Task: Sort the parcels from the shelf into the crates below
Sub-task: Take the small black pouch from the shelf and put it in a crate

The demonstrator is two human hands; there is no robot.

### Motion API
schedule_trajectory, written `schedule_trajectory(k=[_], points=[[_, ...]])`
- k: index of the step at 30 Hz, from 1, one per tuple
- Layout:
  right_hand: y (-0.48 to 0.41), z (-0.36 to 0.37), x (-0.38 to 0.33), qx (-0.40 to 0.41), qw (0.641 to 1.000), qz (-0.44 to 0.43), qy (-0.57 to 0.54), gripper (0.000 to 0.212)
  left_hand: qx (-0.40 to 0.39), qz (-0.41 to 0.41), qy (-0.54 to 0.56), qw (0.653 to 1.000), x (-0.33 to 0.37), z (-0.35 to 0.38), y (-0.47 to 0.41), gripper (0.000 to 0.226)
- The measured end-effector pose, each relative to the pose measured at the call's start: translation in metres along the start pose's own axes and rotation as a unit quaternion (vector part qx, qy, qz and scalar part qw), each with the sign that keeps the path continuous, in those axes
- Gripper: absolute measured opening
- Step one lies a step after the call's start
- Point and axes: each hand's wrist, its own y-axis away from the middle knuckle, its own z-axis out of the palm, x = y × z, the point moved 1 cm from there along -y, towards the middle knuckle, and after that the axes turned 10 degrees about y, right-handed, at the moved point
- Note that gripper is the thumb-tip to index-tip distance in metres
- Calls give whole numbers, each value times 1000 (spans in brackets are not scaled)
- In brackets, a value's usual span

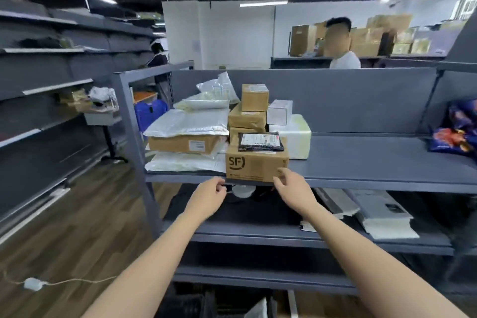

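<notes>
Both hands are reaching in at the front edge of the shelf (361,162), toward the SF carton (255,162), which is sitting right at that edge with its front face slightly overhanging the lip. The left hand (209,195) is hanging just below the edge by the carton's lower left corner, fingers loosely curled, holding nothing. The right hand (290,184) is spread fairly wide, fingertips (282,171) touching or all but touching the carton's lower right corner; no grip is closed yet. A black mailer (260,141) with a white label is lying loose on the carton's top, so it is likely sliding off if the box tilts. The carton looks like stiff corrugated board, square-cornered, probably moderate in weight, though contents are unknowable; taking it with palms on the two side faces, low down, thumbs over the top to pin the mailer, seems the safest hold. Left of it, white poly bags (185,124) are sandwiching a flat brown box (184,143) toward the left front corner; these look soft, slick and light, better pinched at an edge. Behind, smaller brown boxes (251,111) are stacking up, with a white foam box (291,134) alongside, probably light and easily dented. Dark crates (185,304) are showing only partly at the bottom of the view, contents unclear.
</notes>
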Motion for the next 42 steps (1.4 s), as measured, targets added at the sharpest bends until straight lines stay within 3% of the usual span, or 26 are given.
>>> schedule_trajectory(k=[7, 10, 21, 28, 34, 39, 42], points=[[-44, -16, -10, 4, 999, 19, -44, 46, 11, -17, 68, 997, 26, -11, -48, 39], [-67, -24, -9, -4, 995, 52, -81, 43, -8, 2, 76, 997, 39, -12, -73, 26], [-167, -2, 8, -32, 993, 97, -53, 38, -74, -20, -12, 997, 56, 3, -174, 44], [-203, 13, 18, -2, 991, 131, -8, 26, -49, -35, -53, 997, 49, 17, -207, 45], [-197, 9, 11, 3, 961, 188, -206, 21, -23, 8, 35, 999, 46, 17, -204, 45], [-175, -9, -3, 24, 933, 164, -319, 28, 9, 22, 113, 993, 39, 13, -195, 50], [-155, -13, -2, 33, 937, 138, -319, 29, 23, 5, 182, 983, 32, 17, -180, 47]])
